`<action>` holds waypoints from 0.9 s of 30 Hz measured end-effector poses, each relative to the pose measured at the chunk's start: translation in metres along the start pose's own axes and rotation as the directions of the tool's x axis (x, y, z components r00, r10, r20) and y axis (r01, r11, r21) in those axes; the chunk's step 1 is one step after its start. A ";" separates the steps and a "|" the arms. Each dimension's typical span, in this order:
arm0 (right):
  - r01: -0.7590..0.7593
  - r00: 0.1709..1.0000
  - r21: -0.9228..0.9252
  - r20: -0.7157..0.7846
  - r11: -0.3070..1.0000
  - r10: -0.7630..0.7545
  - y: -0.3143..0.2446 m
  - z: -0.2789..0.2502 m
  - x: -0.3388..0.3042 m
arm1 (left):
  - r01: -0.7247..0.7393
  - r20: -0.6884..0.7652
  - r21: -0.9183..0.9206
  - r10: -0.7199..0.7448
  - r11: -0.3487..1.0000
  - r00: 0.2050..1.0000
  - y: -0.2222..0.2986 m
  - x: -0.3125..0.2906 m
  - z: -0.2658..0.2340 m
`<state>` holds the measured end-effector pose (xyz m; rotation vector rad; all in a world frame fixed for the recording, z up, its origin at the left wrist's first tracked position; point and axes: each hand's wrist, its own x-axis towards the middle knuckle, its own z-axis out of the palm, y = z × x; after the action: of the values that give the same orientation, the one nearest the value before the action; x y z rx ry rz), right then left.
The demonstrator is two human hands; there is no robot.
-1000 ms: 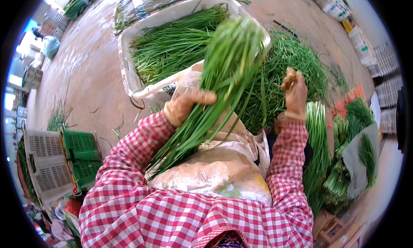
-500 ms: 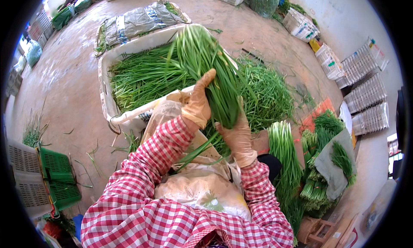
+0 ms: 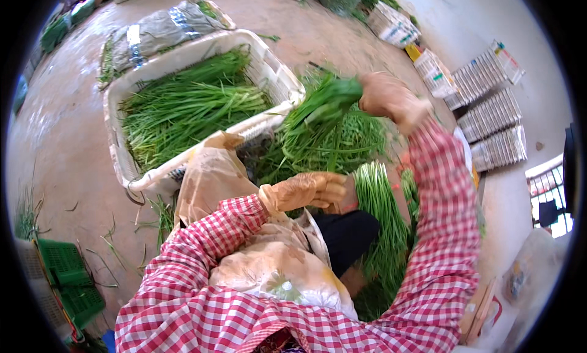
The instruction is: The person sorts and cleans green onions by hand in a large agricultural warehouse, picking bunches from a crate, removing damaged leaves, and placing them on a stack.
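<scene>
My right hand (image 3: 391,102), in a thin tan glove and blurred by motion, is raised to the right, closed around one end of a bunch of chives (image 3: 330,102). The bunch's loose leaves point left and down over a heap of chives (image 3: 365,136). Over my lap, my gloved left hand (image 3: 306,191) holds nothing, its fingers stretched out to the right. Ahead and to the left, a white plastic crate (image 3: 278,78) holds more long green chives (image 3: 189,108). To the right of my dark-trousered knee lie chives with pale ends aligned (image 3: 379,197).
Behind the crate stands another container under a grey cover (image 3: 162,35). Stacked white crates (image 3: 489,120) line the right wall. A green crate (image 3: 70,273) stands at the lower left. Stray leaves lie on the floor (image 3: 67,169).
The bunch, earlier between both hands over the crate's near edge, has swung right with my right hand. My left hand has let go and dropped toward my lap. The view has shifted right.
</scene>
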<state>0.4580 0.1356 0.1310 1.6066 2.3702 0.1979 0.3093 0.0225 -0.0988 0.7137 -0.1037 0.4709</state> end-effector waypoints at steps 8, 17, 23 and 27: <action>-0.018 0.986 -0.116 0.161 0.993 0.037 -0.006 -0.002 -0.004 | 0.444 -0.193 -0.102 -0.456 0.890 0.869 -0.075 -0.039 -0.011; -0.165 0.986 -0.028 0.011 0.986 0.166 -0.018 0.014 -0.025 | 0.472 -0.312 -0.038 -0.460 0.881 0.832 -0.083 -0.062 -0.020; -0.194 0.970 -0.131 0.120 0.972 0.210 0.008 0.027 -0.027 | 0.116 -0.129 -0.070 -0.124 0.991 0.984 -0.050 -0.035 -0.012; -0.151 0.977 -0.175 -0.174 0.973 0.120 -0.015 0.030 -0.065 | 0.014 -0.030 -0.119 -0.017 0.993 0.999 -0.005 0.017 0.006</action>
<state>0.4765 0.0688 0.1077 1.7196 2.2761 0.5833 0.3275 0.0219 -0.0930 0.5898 -0.0963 0.4569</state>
